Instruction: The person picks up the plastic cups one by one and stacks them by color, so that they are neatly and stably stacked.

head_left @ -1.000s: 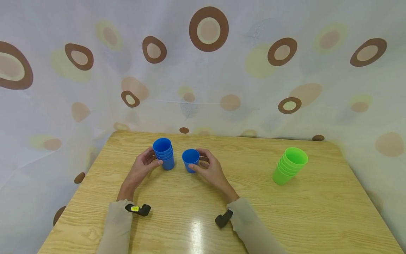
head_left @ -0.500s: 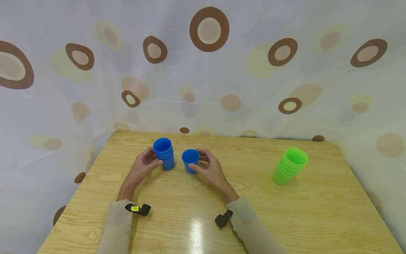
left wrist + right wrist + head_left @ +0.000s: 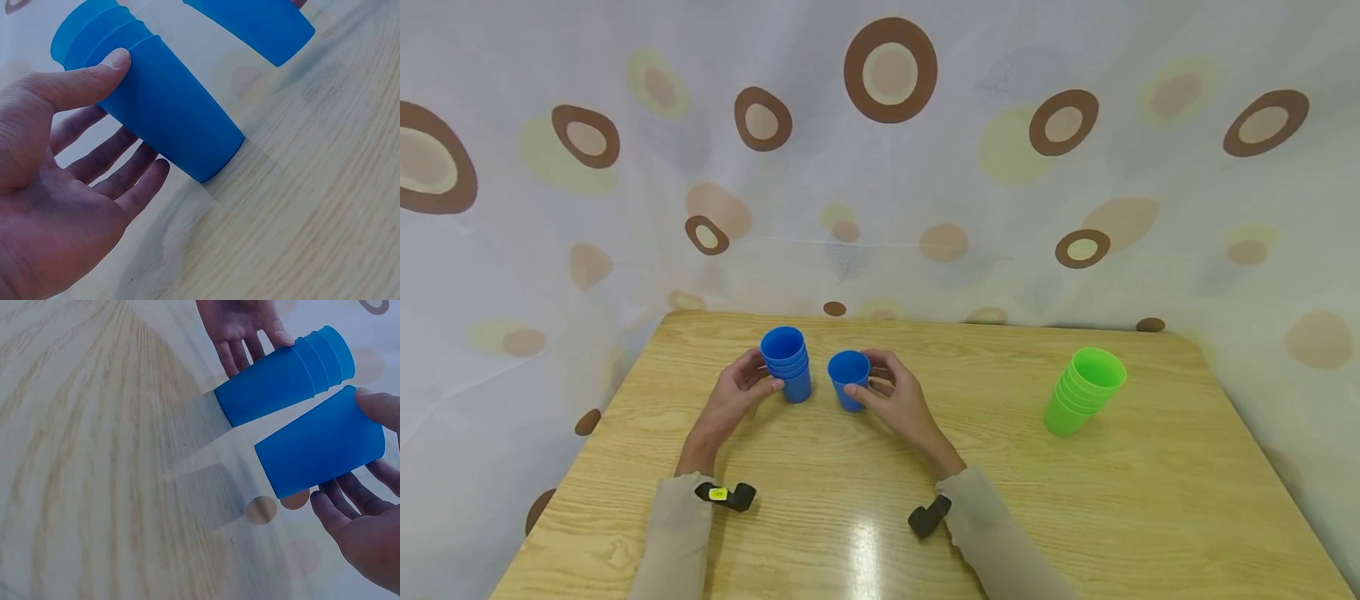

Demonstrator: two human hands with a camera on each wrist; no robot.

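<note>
My left hand (image 3: 733,400) holds a nested stack of several blue cups (image 3: 796,387), thumb on the near side and fingers behind. In the left wrist view the stack (image 3: 172,109) stands upright with its base on the wooden table. To its right, my right hand (image 3: 901,404) grips a single blue cup (image 3: 847,369) between thumb and fingers, mouth up. The right wrist view shows this cup's base (image 3: 267,472) raised off the tabletop, its reflection apart from it. A small gap separates the cup from the stack.
A nested stack of several green cups (image 3: 1078,396) stands on the right part of the wooden table (image 3: 1187,500). Behind the table's far edge hangs a pale cloth (image 3: 925,183) with brown and yellow ovals. Dark wrist cameras (image 3: 741,497) sit on both sleeves.
Both hands keep their holds in nearly the same place. The single cup shows slightly more of its side, its base a little nearer the front.
</note>
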